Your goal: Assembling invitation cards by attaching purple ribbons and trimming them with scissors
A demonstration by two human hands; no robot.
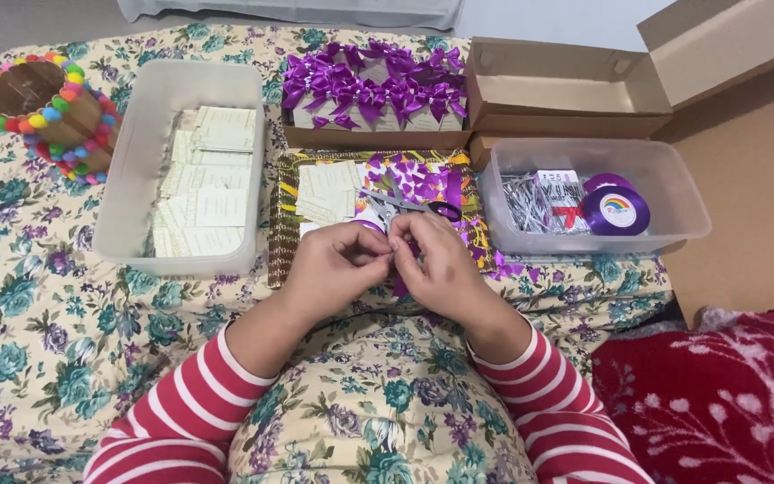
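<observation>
While pinched between both hands (391, 260), purple ribbon (402, 285) under fingertips.

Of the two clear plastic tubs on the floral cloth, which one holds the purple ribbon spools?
The clear tub on the right, beside the open cardboard box. It holds purple ribbon spools and silvery strips. The left tub holds only stacked pale paper cards.

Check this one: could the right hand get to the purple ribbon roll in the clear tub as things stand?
Probably yes. The tub has no lid and nothing lies over the ribbon roll, but the right hand is pinching purple ribbon with the left hand.
</observation>
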